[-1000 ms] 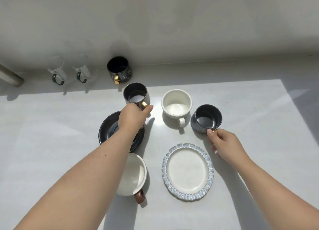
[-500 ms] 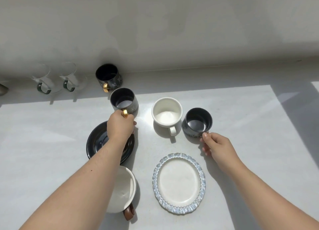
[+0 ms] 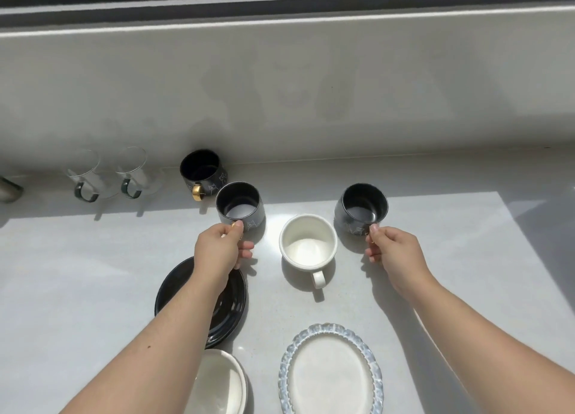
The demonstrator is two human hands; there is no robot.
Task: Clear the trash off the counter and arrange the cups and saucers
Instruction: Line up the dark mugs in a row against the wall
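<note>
Your left hand (image 3: 217, 252) pinches the gold handle of a dark cup (image 3: 240, 206), thumb pressed on top, the other fingers curled beneath. That cup sits just in front of another dark cup (image 3: 203, 172) with a gold handle, which stands against the back wall. Your right hand (image 3: 393, 252) pinches the handle of a third dark cup (image 3: 362, 209), and this one tilts toward you; whether its base touches the counter (image 3: 93, 273), you cannot tell. Between your two hands stands a white cup (image 3: 308, 242), upright, handle pointing back at you. Under your left forearm lies a black saucer (image 3: 231, 304), partly hidden. At the near edge, a white bowl-like cup (image 3: 222, 382) sits below it, and beside that a white saucer with a scalloped blue rim (image 3: 331, 374). Far left along the wall, two clear glass cups (image 3: 109, 177) with dark handles stand side by side.
</note>
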